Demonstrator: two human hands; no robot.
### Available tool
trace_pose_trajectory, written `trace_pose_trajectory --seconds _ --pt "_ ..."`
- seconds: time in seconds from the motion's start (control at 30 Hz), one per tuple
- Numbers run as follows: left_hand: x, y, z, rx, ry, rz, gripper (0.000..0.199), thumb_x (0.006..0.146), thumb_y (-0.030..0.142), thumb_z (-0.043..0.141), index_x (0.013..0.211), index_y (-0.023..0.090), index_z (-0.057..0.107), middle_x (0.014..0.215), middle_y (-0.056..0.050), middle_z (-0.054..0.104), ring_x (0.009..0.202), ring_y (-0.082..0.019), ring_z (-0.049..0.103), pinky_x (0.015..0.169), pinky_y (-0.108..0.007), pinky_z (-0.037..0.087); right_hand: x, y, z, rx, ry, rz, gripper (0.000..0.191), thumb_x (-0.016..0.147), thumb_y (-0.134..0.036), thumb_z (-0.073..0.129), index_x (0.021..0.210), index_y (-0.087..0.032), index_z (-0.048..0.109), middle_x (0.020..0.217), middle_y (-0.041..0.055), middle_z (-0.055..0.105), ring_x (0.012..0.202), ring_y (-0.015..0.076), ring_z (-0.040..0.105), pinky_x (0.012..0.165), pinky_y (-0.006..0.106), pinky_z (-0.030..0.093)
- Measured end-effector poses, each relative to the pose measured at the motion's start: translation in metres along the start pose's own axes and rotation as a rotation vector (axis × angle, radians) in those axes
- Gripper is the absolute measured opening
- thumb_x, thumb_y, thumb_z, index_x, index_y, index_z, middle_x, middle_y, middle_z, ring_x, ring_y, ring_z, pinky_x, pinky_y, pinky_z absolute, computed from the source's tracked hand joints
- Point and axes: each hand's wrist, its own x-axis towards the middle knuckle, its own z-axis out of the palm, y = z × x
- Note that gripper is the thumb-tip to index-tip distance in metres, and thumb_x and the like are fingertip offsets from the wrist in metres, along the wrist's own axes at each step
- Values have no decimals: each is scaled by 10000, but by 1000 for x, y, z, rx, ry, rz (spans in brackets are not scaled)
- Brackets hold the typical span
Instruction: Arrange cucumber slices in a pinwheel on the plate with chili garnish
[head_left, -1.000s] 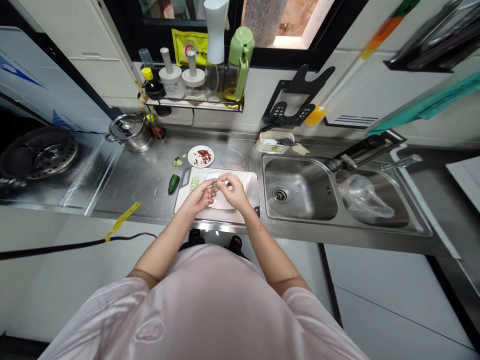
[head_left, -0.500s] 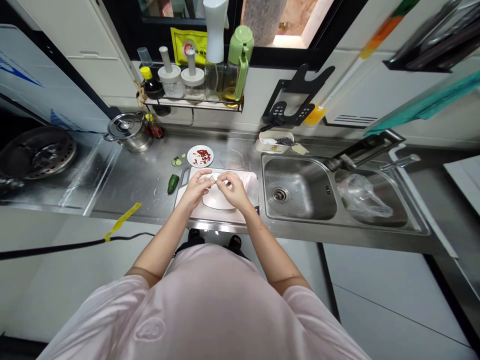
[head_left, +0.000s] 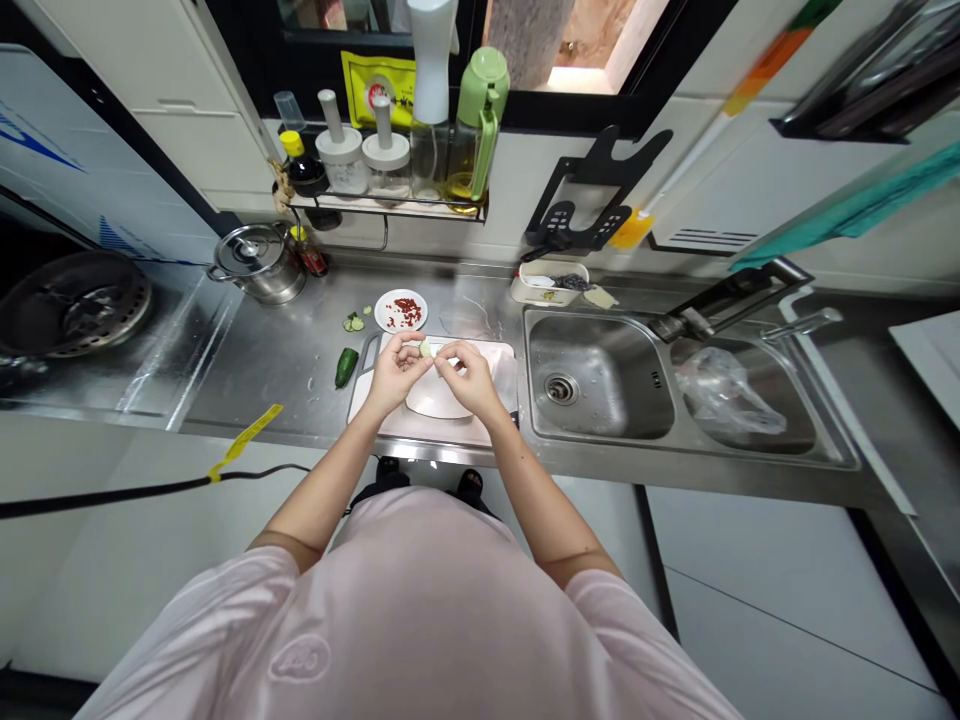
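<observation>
Over the pink cutting board (head_left: 401, 428), my left hand (head_left: 397, 372) pinches a small pale-green slice (head_left: 426, 349), which looks like cucumber. My right hand (head_left: 466, 376) is closed at the fingertips, meeting the slice's right side; whether it also grips the slice is hard to see. Beneath both hands lies a broad, smooth white shape (head_left: 435, 398), partly covered, whose kind I cannot make out. Left of the board rests a dark-green cucumber piece (head_left: 346, 368). Several thin green slices (head_left: 353, 323) lie farther back, beside a white plate (head_left: 380, 319) of chopped red bits (head_left: 406, 312).
A double steel sink (head_left: 600, 375) is on the right, with a clear plastic bag (head_left: 727, 390) in its far basin. A lidded pot (head_left: 259, 265) stands back left, near a wok (head_left: 71, 305). Seasoning jars (head_left: 343, 160) and an oil bottle (head_left: 476, 130) fill the wall shelf.
The slice between my fingertips has turned and shows more of its pale-green face. Both hands have shifted only slightly; the things on the counter stay where they were.
</observation>
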Motion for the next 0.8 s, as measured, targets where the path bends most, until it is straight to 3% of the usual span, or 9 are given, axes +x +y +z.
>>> trace_pose_trajectory --seconds 0.43,0.8 --pt "0 -1 2 224 10 148 403 793 287 672 1164 214 532 806 12 622 674 -86 561 614 -202 409 3 3 0 82 -1 87 178 834 -348 580 750 -194 615 855 34 646 867 169 592 652 261 437" --pt "5 -8 6 262 52 165 407 798 274 658 1187 217 557 749 27 562 660 -91 523 640 -218 413 6 8 2 130 8 207 217 804 -392 586 773 -180 619 826 31 632 792 159 582 634 259 432"
